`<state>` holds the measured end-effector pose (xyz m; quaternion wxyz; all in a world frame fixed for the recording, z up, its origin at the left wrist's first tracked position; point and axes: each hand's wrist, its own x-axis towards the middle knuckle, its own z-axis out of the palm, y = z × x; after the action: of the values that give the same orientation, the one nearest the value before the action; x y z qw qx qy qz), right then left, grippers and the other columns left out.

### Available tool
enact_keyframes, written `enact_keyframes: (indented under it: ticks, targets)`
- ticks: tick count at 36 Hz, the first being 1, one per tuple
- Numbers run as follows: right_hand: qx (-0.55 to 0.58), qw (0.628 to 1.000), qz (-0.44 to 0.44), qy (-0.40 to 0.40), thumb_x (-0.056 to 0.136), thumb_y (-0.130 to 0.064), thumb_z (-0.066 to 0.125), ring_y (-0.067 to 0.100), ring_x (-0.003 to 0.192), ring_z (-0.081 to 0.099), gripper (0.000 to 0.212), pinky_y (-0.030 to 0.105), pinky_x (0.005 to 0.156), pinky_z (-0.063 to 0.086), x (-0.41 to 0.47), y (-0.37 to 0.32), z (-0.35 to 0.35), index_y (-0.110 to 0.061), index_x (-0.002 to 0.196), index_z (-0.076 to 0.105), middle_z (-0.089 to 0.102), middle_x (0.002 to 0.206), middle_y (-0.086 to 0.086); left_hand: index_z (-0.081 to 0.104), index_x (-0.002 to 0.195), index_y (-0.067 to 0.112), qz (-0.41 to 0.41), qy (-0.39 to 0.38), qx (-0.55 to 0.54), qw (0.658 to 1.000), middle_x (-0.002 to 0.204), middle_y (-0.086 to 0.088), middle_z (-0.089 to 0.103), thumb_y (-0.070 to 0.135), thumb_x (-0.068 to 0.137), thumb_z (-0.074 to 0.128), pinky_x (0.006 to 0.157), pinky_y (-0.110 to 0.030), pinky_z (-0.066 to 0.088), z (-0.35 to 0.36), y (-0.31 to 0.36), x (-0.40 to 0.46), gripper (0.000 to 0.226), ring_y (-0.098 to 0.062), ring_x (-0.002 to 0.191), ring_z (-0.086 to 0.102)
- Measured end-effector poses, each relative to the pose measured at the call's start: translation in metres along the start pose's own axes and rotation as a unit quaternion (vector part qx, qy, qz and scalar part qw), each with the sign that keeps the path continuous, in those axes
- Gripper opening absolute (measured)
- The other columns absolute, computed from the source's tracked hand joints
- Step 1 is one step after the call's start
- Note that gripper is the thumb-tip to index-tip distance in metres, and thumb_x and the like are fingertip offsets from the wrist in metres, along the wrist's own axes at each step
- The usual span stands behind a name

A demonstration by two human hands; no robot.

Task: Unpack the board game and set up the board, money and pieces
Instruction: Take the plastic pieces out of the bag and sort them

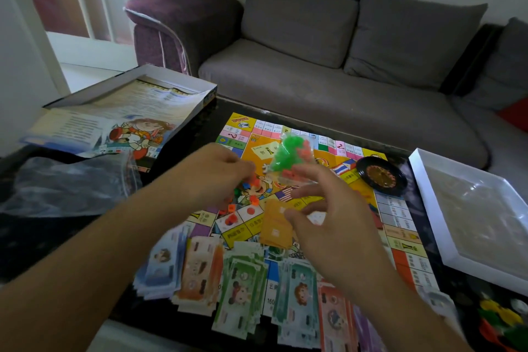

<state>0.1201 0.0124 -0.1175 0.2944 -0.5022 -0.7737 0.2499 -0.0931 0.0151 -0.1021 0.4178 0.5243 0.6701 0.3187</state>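
Above board [357, 180], right hand [328, 208] fingers pinch bag of pieces [288, 157]

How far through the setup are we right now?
Done: the board lies open on the table and the money sits in sorted stacks along its near edge. In hand: the right hand holds up a bag of pieces, and the left hand is at loose pieces on the board. Left: emptying the bag and placing pieces.
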Motion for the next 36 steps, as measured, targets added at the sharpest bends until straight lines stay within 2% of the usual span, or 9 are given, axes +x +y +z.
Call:
enact_keyframes:
  ticks: [4,12,15,17,22,24,28,31,36]
  targets:
    - [-0.01,1.0,0.009,-0.018,0.095,-0.014,0.074,-0.008,0.095,0.061,0.033,0.013,0.075,0.054,0.012,0.004,0.013,-0.037,0.115,0.062,0.065,0.106,-0.021,0.066,0.099,-0.006,-0.033,0.081,0.065,0.994,0.074,-0.014,0.049,0.033,0.108,0.049,0.06,-0.031,0.049,-0.03,-0.022,0.022,0.043,-0.025,0.067,0.053]
    - [-0.075,0.995,0.021,-0.069,0.105,-0.009,0.057,0.004,0.097,0.066,0.024,-0.003,0.073,0.042,0.089,-0.004,0.065,-0.021,0.122,0.069,0.071,0.11,-0.007,0.067,0.102,-0.005,-0.079,0.129,0.053,0.987,0.072,-0.016,0.055,0.026,0.105,0.05,0.063,-0.037,0.049,-0.048,-0.038,0.041,0.035,-0.026,0.061,0.054]
    - [-0.108,0.991,0.028,-0.072,0.103,-0.008,0.056,0.019,0.111,0.068,0.033,0.033,0.087,0.062,0.123,-0.005,0.09,-0.023,0.127,0.072,0.07,0.129,0.003,0.064,0.096,-0.004,-0.084,0.123,0.004,0.989,0.073,-0.016,0.057,0.022,0.105,0.051,0.059,-0.03,0.047,-0.05,-0.04,0.047,0.03,-0.023,0.055,0.056]
    - [-0.136,0.986,0.033,-0.093,0.101,-0.003,0.056,0.025,0.117,0.067,0.035,0.042,0.089,0.064,0.141,-0.004,0.102,-0.024,0.123,0.075,0.066,0.138,0.008,0.064,0.097,-0.003,-0.088,0.13,-0.014,0.988,0.078,-0.012,0.068,0.017,0.105,0.051,0.056,-0.029,0.055,-0.05,-0.041,0.049,0.026,-0.017,0.055,0.065]
    - [-0.174,0.969,0.029,-0.174,0.093,0.002,0.067,0.02,0.111,0.067,0.034,0.022,0.066,0.053,0.17,-0.001,0.115,-0.029,0.084,0.078,0.072,0.118,0.002,0.071,0.102,0.002,-0.084,0.117,-0.036,0.989,0.094,-0.012,0.072,0.004,0.102,0.053,0.067,-0.04,0.062,-0.047,-0.05,0.059,0.017,-0.022,0.074,0.073]
    - [-0.181,0.967,0.024,-0.176,0.092,-0.002,0.072,0.014,0.105,0.068,0.031,0.02,0.068,0.052,0.175,0.001,0.116,-0.029,0.078,0.077,0.074,0.107,-0.003,0.074,0.102,0.0,-0.084,0.119,-0.003,0.989,0.094,-0.015,0.074,0.007,0.097,0.058,0.079,-0.047,0.064,-0.046,-0.058,0.068,0.017,-0.031,0.08,0.072]
    - [-0.183,0.969,0.007,-0.165,0.094,-0.005,0.073,0.013,0.102,0.067,0.026,0.029,0.079,0.057,0.173,0.001,0.116,-0.028,0.083,0.076,0.074,0.103,-0.004,0.067,0.09,0.008,-0.053,0.107,0.086,0.989,0.089,-0.01,0.067,0.015,0.099,0.055,0.062,-0.031,0.051,-0.038,-0.074,0.077,0.017,-0.024,0.073,0.062]
    - [-0.16,0.977,0.004,-0.137,0.098,-0.005,0.067,0.015,0.103,0.066,0.018,0.034,0.087,0.059,0.165,0.001,0.111,-0.019,0.1,0.078,0.072,0.109,0.0,0.07,0.112,0.021,-0.012,0.096,0.149,0.984,0.102,0.002,0.064,0.018,0.101,0.059,0.054,-0.021,0.045,-0.03,-0.079,0.075,0.016,-0.011,0.072,0.061]
    - [-0.109,0.989,-0.004,-0.101,0.099,-0.008,0.065,0.009,0.095,0.065,0.016,0.025,0.075,0.056,0.143,0.002,0.094,-0.021,0.102,0.074,0.07,0.101,-0.006,0.066,0.125,0.034,0.012,0.042,0.229,0.972,0.102,0.0,0.052,0.004,0.094,0.064,0.057,-0.02,0.047,-0.021,-0.083,0.076,0.043,-0.011,0.075,0.053]
